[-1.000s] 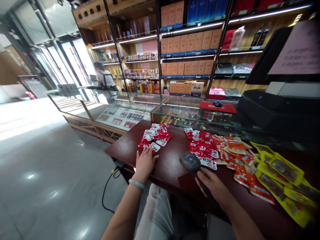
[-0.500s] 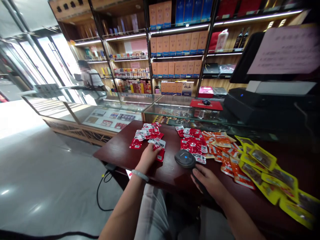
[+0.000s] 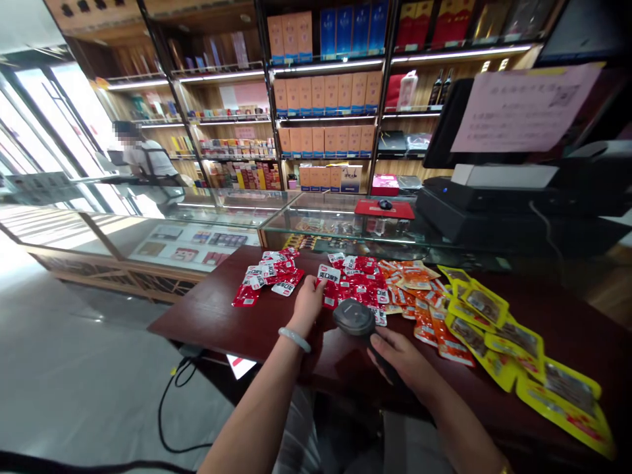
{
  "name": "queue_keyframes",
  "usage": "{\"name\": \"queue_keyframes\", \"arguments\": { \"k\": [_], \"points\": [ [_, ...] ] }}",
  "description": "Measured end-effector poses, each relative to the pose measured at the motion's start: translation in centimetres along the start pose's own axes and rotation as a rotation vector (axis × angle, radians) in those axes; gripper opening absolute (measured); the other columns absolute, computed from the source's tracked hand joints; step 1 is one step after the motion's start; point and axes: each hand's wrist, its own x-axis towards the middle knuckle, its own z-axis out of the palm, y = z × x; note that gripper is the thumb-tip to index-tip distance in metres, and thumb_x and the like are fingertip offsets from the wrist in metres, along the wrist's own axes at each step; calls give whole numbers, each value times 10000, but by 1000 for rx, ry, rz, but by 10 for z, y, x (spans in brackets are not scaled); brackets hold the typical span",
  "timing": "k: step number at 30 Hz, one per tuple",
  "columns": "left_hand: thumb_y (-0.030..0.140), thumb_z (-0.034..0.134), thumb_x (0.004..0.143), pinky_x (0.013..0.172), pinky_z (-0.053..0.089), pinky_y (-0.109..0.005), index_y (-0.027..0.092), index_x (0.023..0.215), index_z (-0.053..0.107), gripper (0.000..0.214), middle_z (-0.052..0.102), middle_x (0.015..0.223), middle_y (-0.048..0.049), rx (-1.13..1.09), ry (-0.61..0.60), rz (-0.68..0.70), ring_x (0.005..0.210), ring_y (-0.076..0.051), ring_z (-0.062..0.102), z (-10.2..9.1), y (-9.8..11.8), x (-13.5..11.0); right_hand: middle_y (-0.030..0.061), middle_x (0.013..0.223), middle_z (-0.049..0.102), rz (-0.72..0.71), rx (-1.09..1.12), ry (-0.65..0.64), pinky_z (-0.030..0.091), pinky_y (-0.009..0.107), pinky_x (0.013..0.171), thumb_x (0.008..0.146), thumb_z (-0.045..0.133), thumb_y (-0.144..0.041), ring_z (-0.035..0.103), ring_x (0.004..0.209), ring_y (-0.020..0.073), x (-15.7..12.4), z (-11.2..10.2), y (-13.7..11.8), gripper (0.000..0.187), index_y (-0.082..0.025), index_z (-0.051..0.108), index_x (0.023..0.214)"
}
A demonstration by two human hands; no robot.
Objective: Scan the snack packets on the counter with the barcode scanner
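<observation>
My left hand point(image 3: 309, 303) pinches a red and white snack packet point(image 3: 328, 274) at the left edge of a red packet pile point(image 3: 364, 282). A pale bracelet circles that wrist. In my right hand point(image 3: 395, 352) is a black handheld barcode scanner point(image 3: 354, 317), fingers wrapped round its handle, its head over the near edge of the same pile. To the left, a smaller group of red and white packets point(image 3: 270, 271) lies on the dark wooden table point(image 3: 207, 309). Orange packets point(image 3: 419, 289) and larger yellow packets point(image 3: 513, 336) spread out to the right.
Beyond the table runs a glass display counter point(image 3: 232, 205), bearing a mouse point(image 3: 385, 205) on a red mat. A monitor with a pink sheet point(image 3: 523, 112) stands at right. A person point(image 3: 148, 158) sits at far left. Black cables point(image 3: 162, 408) hang by the table's left side.
My left hand has moved right, from near the left group to the red pile, with a packet in its fingers. My right hand still holds the scanner. The view has turned slightly right.
</observation>
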Motion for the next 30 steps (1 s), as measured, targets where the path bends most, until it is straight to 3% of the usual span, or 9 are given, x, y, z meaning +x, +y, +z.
{"name": "queue_keyframes", "arguments": {
  "k": [3,6,9,12,17,21,25,28,30],
  "points": [
    [475,463,935,746,477,-269,166,998,591,340,685,883,-60,-156,-47,-31,822,-167,634,21,18,12,-69,567,464,23,27,53,298,180,384,796,612,-680,371,420,65,4,-6,2,477,-211,525,807],
    [498,479,929,866,482,-304,123,1181,570,460,696,1082,-139,-189,-120,17,992,-208,652,25,25,16,-72,552,450,15,40,79,286,186,369,774,611,-704,356,401,65,7,-9,4,505,-213,493,767],
    [505,582,869,1090,348,-400,111,1335,502,615,554,1371,-213,173,-70,135,1318,-297,479,3,13,13,-72,557,453,22,44,73,283,184,365,772,617,-701,358,399,62,9,-9,5,502,-212,501,781],
    [554,540,875,1172,187,-497,73,1424,420,739,362,1518,-256,564,-73,101,1467,-355,229,-29,-10,7,-62,578,482,52,28,63,290,176,374,758,630,-704,387,412,61,13,-4,5,510,-209,511,792],
    [567,491,890,1177,140,-529,38,1479,336,807,244,1563,-266,808,-287,66,1484,-358,166,-55,-27,-7,-66,578,487,42,23,19,278,180,369,737,639,-714,392,407,64,26,11,3,523,-211,511,801],
    [542,540,873,1178,78,-557,162,1442,433,692,423,1498,-205,774,-320,180,1431,-333,327,-61,-15,-31,-81,558,467,20,14,-6,270,181,359,735,640,-711,374,385,61,32,16,1,521,-212,512,819],
    [463,603,854,1150,191,-502,259,1260,599,454,671,1226,-116,708,-240,191,1196,-295,570,-69,-1,-45,-74,560,492,28,-15,27,296,187,362,730,634,-719,402,380,67,30,12,0,526,-214,514,813],
    [448,661,805,1021,367,-418,191,1172,625,450,638,1224,-158,766,-93,86,1184,-313,545,-70,1,-38,-68,561,504,45,-23,45,304,185,369,741,629,-715,419,386,68,28,9,-4,521,-211,511,799],
    [487,680,771,954,408,-417,147,1116,627,487,614,1226,-193,834,-77,3,1187,-345,527,-67,0,-31,-65,564,507,27,-28,41,315,181,375,766,619,-699,427,396,67,28,8,-8,504,-207,507,785]
  ]
}}
